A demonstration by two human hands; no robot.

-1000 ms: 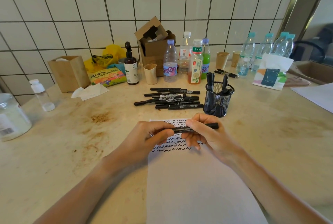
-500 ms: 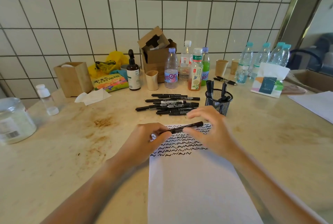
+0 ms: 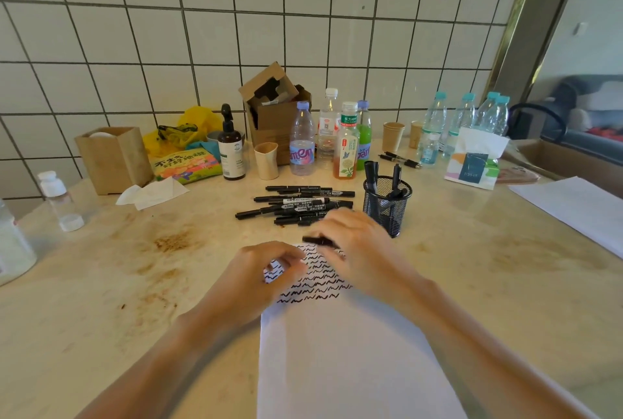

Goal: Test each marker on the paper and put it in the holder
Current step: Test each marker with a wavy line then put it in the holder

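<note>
Marker [image 3: 319, 241] now right hand [image 3: 357, 243] only (stained counter [image 3: 135, 267]).

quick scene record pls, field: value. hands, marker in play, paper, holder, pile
right hand: grips a black marker above the top of the paper
left hand: fingers curled at the paper's top left edge; whether it holds a cap cannot be told
paper: white sheet, rows of black squiggles at its far end
mesh holder: black, upright, a few markers inside, right of the pile
marker pile: black markers lying on the table, behind the paper
</note>
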